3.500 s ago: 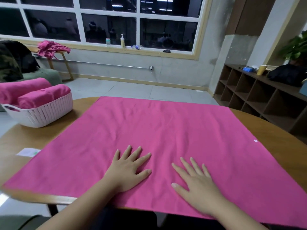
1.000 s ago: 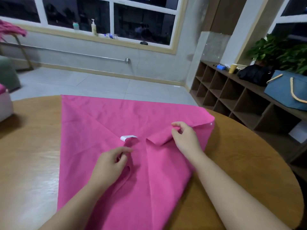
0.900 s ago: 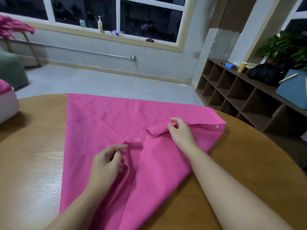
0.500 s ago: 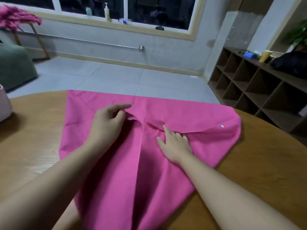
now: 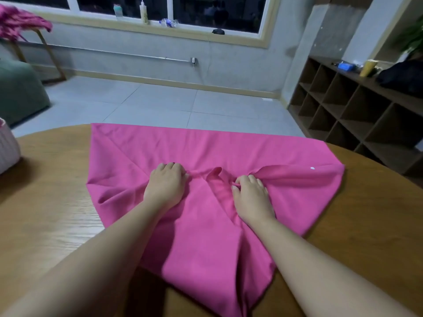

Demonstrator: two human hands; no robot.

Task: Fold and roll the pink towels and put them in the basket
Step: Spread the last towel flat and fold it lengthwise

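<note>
Pink towel [image 5: 206,225] lies partly folded on the round wooden table [image 5: 45,225], near corner hanging over my edge. My left hand [image 5: 166,185] presses on it, fingers curled together; my right hand [image 5: 250,197] pinches a raised fold at the middle — fingers clamped on cloth. White basket [image 5: 8,152] sits far left — barely in view.

Looks like a lounge or common room in a home or office building. Shown by pale floor tiles [image 5: 160,104], a wide window [image 5: 183,10] with bottles on its sill, a dark cubby shelf [image 5: 348,115] along the right wall, a green sofa [image 5: 18,90] at left and a round wooden bench [image 5: 45,213].
</note>
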